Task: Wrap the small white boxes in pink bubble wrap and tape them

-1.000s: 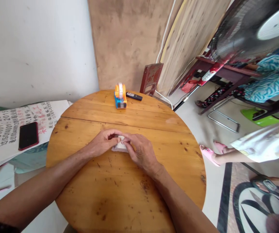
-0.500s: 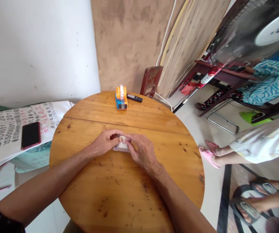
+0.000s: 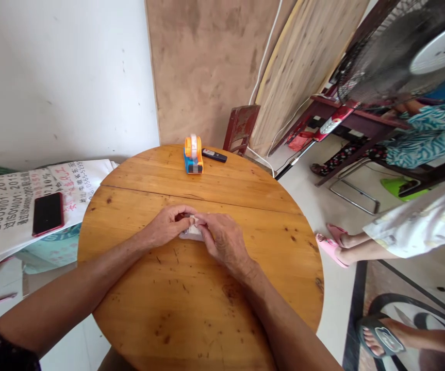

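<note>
A small whitish box-like thing [image 3: 192, 235] lies on the round wooden table [image 3: 191, 288], between my two hands and partly covered by them. My left hand [image 3: 170, 225] is closed at its far left edge, thumb and bent fingers pressed on it. From the right, my right hand [image 3: 224, 237] curls over it, with the thumb on its near side and the fingertips meeting those of my left hand. The fingers hide much of its top, so its exact kind cannot be made out.
Toward the far edge stand an orange and blue tape dispenser [image 3: 193, 157] and a black remote-like device [image 3: 214, 155]. A phone [image 3: 48, 214] lies on white printed sacks [image 3: 5, 206] at left. A chair [image 3: 241, 129], a standing fan [image 3: 380, 62] and other people are at right.
My right fingers have shifted slightly over the whitish box; my left hand stays nearly still. At lower right, a bystander's sandalled feet have moved.
</note>
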### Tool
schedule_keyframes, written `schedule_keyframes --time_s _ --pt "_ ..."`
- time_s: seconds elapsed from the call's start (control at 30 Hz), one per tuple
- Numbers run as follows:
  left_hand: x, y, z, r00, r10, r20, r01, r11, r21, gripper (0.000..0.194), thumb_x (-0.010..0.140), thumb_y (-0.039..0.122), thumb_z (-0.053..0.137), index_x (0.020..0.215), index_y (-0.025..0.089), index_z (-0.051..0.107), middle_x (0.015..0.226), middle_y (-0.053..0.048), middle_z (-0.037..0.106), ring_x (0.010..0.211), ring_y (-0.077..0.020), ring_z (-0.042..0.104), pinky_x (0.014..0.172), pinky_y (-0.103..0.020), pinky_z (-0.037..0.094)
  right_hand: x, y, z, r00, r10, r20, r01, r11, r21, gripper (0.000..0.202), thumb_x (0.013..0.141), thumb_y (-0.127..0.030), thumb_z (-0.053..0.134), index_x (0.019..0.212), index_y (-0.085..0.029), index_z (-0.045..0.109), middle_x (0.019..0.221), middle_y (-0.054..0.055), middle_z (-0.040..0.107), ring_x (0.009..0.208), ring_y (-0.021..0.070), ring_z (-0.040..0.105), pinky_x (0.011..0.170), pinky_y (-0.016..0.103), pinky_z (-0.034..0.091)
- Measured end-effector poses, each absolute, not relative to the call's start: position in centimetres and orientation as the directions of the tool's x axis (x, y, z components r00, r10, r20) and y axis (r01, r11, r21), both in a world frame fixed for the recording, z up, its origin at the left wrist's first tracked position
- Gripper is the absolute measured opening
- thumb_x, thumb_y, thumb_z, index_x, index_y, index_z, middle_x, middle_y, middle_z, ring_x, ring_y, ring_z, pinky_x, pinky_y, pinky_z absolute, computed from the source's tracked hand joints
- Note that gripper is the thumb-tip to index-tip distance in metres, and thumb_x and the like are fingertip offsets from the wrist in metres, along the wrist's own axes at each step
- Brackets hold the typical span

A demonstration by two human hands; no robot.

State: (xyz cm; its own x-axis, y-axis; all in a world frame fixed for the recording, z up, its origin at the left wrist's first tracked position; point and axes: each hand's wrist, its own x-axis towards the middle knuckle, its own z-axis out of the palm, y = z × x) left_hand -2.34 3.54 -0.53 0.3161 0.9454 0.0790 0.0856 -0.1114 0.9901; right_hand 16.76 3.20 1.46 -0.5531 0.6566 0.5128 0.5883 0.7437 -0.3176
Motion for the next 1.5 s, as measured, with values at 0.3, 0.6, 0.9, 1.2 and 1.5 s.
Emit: schedule_keyframes --time_s 0.3,0.6,0.9,1.2,1.5 --pt "-2.20 3.34 -0.25 0.265 0.944 0.198 0.162 -0.246 0.956 0.026 0.085 0.029 0.059 0.104 0.015 0.069 0.099 -0.008 0.069 0.091 -0.0190 0.063 0.081 -0.030 0.049 17.05 3.48 1.42 -0.505 0.657 0.560 0.536 0.747 -0.393 0.022 0.089 -0.015 0.052 0.104 -0.022 0.067 0.091 0.006 0.075 0.085 0.0203 0.069 0.081 0.034 0.048" --pt "-2.27 3.56 -0.22 0.316 0.910 0.270 0.205 -0.343 0.917 0.018 0.087 0.026 0.055 0.087 0.016 0.069 0.091 -0.007 0.067 0.088 -0.0192 0.061 0.081 -0.031 0.047 16.93 3.43 1.36 -0.545 0.633 0.549 0.548 0.765 -0.337 0.026 0.089 -0.015 0.052 0.110 -0.022 0.065 0.095 0.006 0.076 0.087 0.0200 0.069 0.081 0.033 0.046" --pt "-2.29 3.51 -0.35 0.327 0.895 0.305 0.239 -0.391 0.889 0.016 0.086 0.021 0.054 0.086 0.017 0.069 0.093 -0.006 0.069 0.092 -0.0191 0.062 0.085 -0.031 0.046 17.10 3.40 1.64 -0.525 0.634 0.568 0.507 0.768 -0.390 0.021 0.086 -0.014 0.055 0.105 -0.022 0.061 0.094 0.006 0.074 0.087 0.0202 0.068 0.082 0.035 0.049" --pt "-2.22 3.48 -0.33 0.308 0.906 0.290 0.234 -0.368 0.900 0.015 0.086 0.020 0.054 0.084 0.017 0.068 0.091 -0.005 0.069 0.086 -0.0174 0.063 0.078 -0.029 0.047 17.49 3.54 1.46 -0.573 0.598 0.561 0.434 0.802 -0.411 0.044 0.082 -0.010 0.052 0.124 -0.023 0.051 0.109 0.009 0.069 0.099 0.0226 0.065 0.084 0.037 0.052" --pt "-2.08 3.13 0.11 0.335 0.883 0.329 0.274 -0.426 0.862 0.015 0.081 0.016 0.054 0.085 0.018 0.069 0.094 -0.006 0.071 0.092 -0.0202 0.065 0.085 -0.033 0.047 16.60 3.04 0.93 -0.471 0.650 0.597 0.501 0.754 -0.426 0.023 0.088 -0.011 0.049 0.104 -0.022 0.061 0.094 0.006 0.073 0.088 0.0185 0.067 0.078 0.031 0.049"
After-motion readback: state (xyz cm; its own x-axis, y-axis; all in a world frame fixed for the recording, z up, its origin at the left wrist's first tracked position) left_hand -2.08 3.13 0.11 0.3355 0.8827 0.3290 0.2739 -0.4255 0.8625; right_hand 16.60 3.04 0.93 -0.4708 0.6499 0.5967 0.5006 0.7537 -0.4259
